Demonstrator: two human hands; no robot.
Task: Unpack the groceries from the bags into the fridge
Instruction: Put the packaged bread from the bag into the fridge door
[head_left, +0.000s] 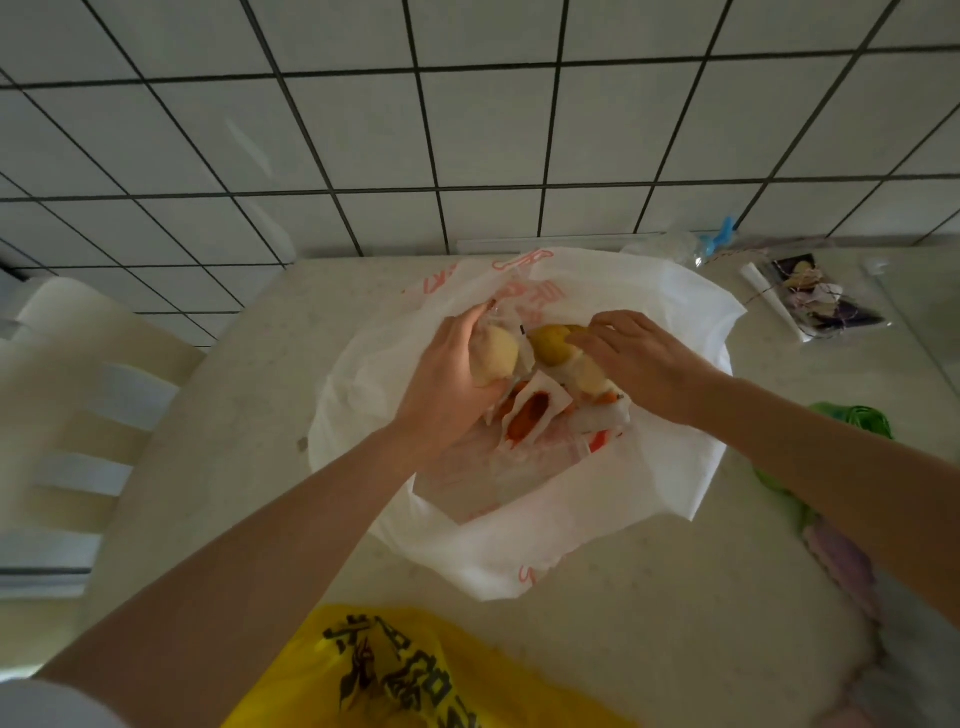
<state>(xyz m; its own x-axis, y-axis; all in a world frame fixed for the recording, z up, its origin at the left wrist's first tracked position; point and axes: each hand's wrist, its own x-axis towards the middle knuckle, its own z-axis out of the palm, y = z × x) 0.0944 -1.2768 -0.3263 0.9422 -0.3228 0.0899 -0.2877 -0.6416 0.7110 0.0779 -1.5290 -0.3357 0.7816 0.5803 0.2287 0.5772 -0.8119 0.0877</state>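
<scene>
A white plastic bag (649, 467) with red print lies spread wide on the beige table (234, 415). Inside it, my left hand (441, 384) grips a pale round fruit (496, 358) in thin wrap. My right hand (644, 358) reaches in from the right, its fingers curled over a yellow fruit (550, 345). Another pale fruit (592, 382) lies under that hand. A white packet showing an orange-red item (530, 415) sits in the bag between my wrists.
A yellow plastic bag (415, 670) with black print lies at the table's near edge. Green and purple bags (841, 519) sit at the right edge. A clear packet (815, 296) and a blue clip (719, 239) lie far right. A light chair (67, 395) stands left, before a tiled wall.
</scene>
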